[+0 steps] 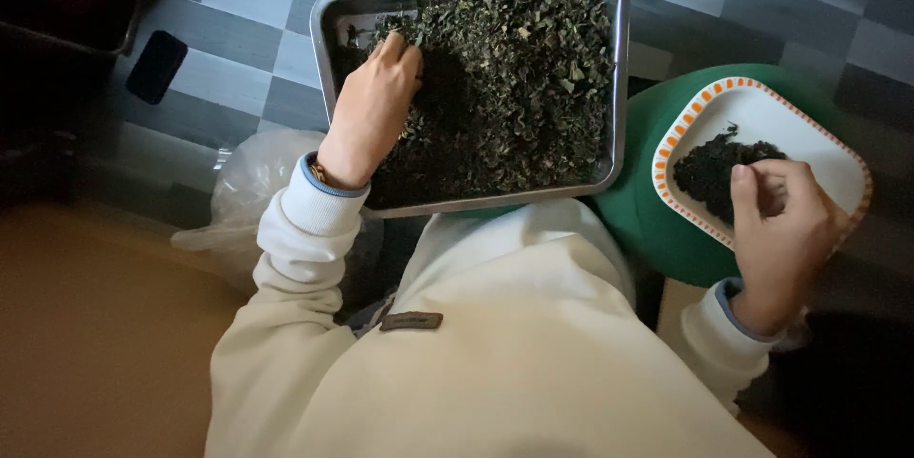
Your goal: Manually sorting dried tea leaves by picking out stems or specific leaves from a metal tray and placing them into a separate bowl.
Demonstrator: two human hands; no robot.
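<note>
Over one metal tray (617,68), left hand (373,106) fingers curled into dried leaves (519,77) — right hand (785,229) pinching leaves over one plate (819,149).

A home setting is suggested — a room floor rather than a workbench. Grey checkered floor tiles (238,77) are seen beyond the left hand (373,106), and a crumpled clear plastic bag (249,182) lies just below its wrist. Beside the right hand (783,229), a household plate with an orange-patterned rim (752,87) is set on a green stool (647,220) — domestic furnishings, nothing industrial.
</note>
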